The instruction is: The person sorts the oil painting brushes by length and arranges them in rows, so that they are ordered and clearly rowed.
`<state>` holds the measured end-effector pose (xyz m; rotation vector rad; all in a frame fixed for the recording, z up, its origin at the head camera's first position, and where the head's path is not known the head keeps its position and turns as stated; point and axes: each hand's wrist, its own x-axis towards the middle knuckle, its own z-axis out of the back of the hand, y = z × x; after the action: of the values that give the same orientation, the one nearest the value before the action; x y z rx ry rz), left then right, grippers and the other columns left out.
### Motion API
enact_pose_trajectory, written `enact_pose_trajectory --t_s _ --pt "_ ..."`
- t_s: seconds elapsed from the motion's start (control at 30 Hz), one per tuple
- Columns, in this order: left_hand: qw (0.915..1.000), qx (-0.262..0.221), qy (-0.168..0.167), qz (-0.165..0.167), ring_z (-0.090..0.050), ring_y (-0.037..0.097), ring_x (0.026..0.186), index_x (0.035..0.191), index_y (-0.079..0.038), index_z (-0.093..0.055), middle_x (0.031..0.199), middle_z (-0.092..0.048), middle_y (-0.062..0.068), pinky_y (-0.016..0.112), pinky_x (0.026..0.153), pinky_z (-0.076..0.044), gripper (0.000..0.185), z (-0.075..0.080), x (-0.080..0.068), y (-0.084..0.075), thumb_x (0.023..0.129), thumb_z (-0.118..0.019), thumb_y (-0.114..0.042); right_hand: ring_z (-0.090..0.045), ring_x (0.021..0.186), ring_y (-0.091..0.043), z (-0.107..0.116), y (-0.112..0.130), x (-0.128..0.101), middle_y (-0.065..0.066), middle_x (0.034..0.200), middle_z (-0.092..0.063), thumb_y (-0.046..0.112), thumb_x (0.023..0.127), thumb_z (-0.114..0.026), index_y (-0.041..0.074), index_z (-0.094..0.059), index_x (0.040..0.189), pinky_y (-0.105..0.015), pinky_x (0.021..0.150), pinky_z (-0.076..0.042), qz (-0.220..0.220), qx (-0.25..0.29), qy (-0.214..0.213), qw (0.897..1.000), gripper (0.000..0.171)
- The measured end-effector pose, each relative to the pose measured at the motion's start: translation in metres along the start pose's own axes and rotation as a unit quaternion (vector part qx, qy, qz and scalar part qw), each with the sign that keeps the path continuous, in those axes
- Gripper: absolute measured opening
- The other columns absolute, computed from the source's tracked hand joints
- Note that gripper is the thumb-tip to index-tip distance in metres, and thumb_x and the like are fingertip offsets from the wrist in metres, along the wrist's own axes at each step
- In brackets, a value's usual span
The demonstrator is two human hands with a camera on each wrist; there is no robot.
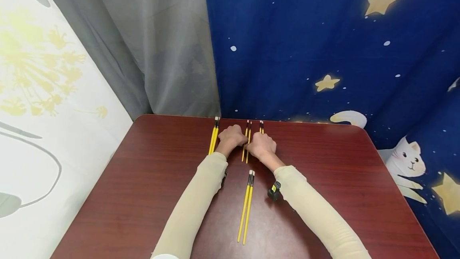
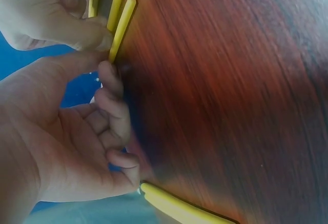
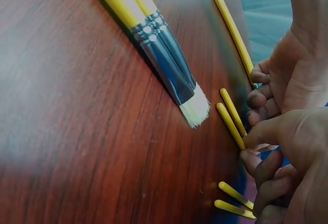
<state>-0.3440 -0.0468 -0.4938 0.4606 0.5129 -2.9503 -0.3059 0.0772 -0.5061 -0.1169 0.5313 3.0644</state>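
Several yellow-handled paintbrushes lie on the table. Toward the back, the left hand (image 1: 232, 136) and right hand (image 1: 261, 146) meet over a middle pair of paintbrushes (image 1: 246, 131). In the left wrist view, the left hand (image 2: 77, 126) pinches one paintbrush handle (image 2: 123, 26) between thumb and forefinger. Right beside it, the right hand (image 3: 287, 157) pinches the other paintbrush handle (image 3: 230, 125), seen in the right wrist view. Fingers hide where both handles are held. The brush tips in this pair are too small to make out.
Left of the hands lies another pair of paintbrushes (image 1: 214, 135), partly behind the left arm. A third pair (image 1: 261, 127) shows behind the right hand. Nearer the front lies a bristle-tipped pair (image 1: 246, 207). The dark red table (image 1: 161, 179) ends at curtains (image 1: 269, 51).
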Motion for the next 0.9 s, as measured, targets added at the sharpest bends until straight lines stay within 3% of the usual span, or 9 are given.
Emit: enact_pose_trajectory --t_s 0.17,0.43,0.67,0.9 --pt "1.0 -0.005 -0.004 -0.008 -0.064 0.028 0.082 0.082 -0.015 -0.069 0.089 -0.069 0.008 0.045 0.079 -0.05 0.023 -0.001 -0.003 0.003 0.091 -0.072 -0.036 -0.066 0.071 -0.03 -0.001 0.001 0.0 -0.012 0.081 -0.07 0.04 0.083 -0.078 0.014 -0.067 0.071 -0.046 0.058 -0.052 0.004 -0.003 0.004 1.0 0.03" --pt "0.9991 -0.011 -0.025 -0.031 -0.064 0.027 0.084 0.089 -0.015 -0.072 0.097 -0.071 0.008 0.045 0.082 -0.054 0.022 -0.002 -0.012 0.006 0.09 -0.074 -0.037 -0.064 0.068 -0.029 -0.005 -0.001 -0.001 -0.009 0.076 -0.067 0.043 0.082 -0.079 0.015 -0.065 0.066 -0.043 0.056 -0.048 -0.002 0.007 0.009 1.0 0.035" --pt "0.999 -0.006 -0.03 -0.034 -0.063 0.025 0.076 0.078 -0.016 -0.068 0.081 -0.067 0.005 0.04 0.071 -0.049 0.028 -0.002 -0.009 0.007 0.09 -0.075 -0.04 -0.063 0.065 -0.027 -0.005 -0.004 0.0 -0.007 0.072 -0.065 0.047 0.084 -0.079 0.016 -0.064 0.064 -0.04 0.054 -0.047 -0.012 0.011 0.011 1.0 0.04" --pt "0.9987 0.007 -0.033 -0.039 -0.066 0.028 0.084 0.085 -0.015 -0.071 0.091 -0.072 0.007 0.049 0.087 -0.055 0.027 0.0 -0.011 0.004 0.092 -0.074 -0.041 -0.062 0.062 -0.027 -0.001 -0.008 -0.001 -0.007 0.067 -0.065 0.047 0.084 -0.08 0.016 -0.063 0.06 -0.039 0.052 -0.045 0.005 0.018 0.001 1.0 0.043"
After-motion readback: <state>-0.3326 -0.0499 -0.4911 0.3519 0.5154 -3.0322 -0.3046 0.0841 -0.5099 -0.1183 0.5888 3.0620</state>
